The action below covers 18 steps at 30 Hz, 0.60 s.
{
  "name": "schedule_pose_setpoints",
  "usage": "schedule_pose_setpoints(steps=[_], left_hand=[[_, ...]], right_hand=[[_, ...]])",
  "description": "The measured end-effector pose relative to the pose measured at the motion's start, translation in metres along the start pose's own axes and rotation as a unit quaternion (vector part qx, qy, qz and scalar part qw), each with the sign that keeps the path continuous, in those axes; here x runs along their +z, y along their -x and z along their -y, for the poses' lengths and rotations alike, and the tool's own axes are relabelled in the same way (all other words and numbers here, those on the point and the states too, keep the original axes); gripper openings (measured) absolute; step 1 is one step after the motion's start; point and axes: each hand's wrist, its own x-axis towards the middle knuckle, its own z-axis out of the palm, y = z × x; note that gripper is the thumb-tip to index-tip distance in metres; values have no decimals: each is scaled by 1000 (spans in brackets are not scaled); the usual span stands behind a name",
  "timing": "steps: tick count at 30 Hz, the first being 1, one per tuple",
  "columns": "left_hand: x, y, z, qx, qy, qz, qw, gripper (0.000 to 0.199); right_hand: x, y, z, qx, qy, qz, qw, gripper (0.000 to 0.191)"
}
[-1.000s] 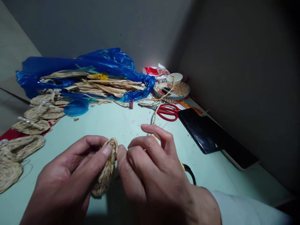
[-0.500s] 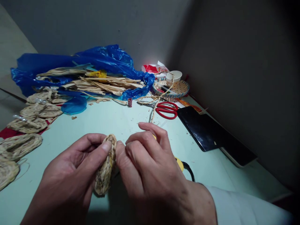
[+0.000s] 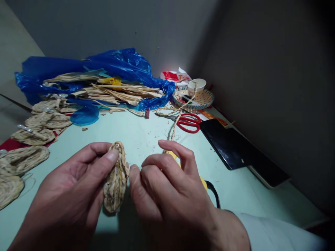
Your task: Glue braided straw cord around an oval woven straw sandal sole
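Head view: two hands, left hand (image 3: 70, 195) and right hand (image 3: 167, 195), pinch one woven piece (image 3: 116, 181).

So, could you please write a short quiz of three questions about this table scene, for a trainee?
1. True or false: the left hand holds the small oval braided straw piece upright on its edge.
2. Which thing lies beside the red-handled scissors on the side of the dark wall?
A. the flat black rectangular device
B. the crumpled blue plastic bag
C. the finished woven straw ovals
3. Fill in: the white cup stands in the round woven ______.

Key
1. True; its thumb presses the piece near the top.
2. A
3. tray
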Motion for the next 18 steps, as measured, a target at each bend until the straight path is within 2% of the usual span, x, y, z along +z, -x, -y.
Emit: schedule_pose_setpoints(steps=[4, 7, 12, 18], left_hand=[[0, 2, -1, 27, -20, -1, 999, 47], [1, 6, -1, 13, -61, 25, 998, 39], [4, 7, 0, 20, -86, 42, 995, 36], [10, 12, 1, 12, -76, 11, 997, 38]], right_hand=[[0, 2, -1, -6, -8, -10, 1000, 37], [-2, 1, -2, -12, -16, -8, 1000, 37], [-10, -1, -1, 14, -51, 51, 997, 39], [-10, 4, -2, 12, -55, 91, 994, 40]])
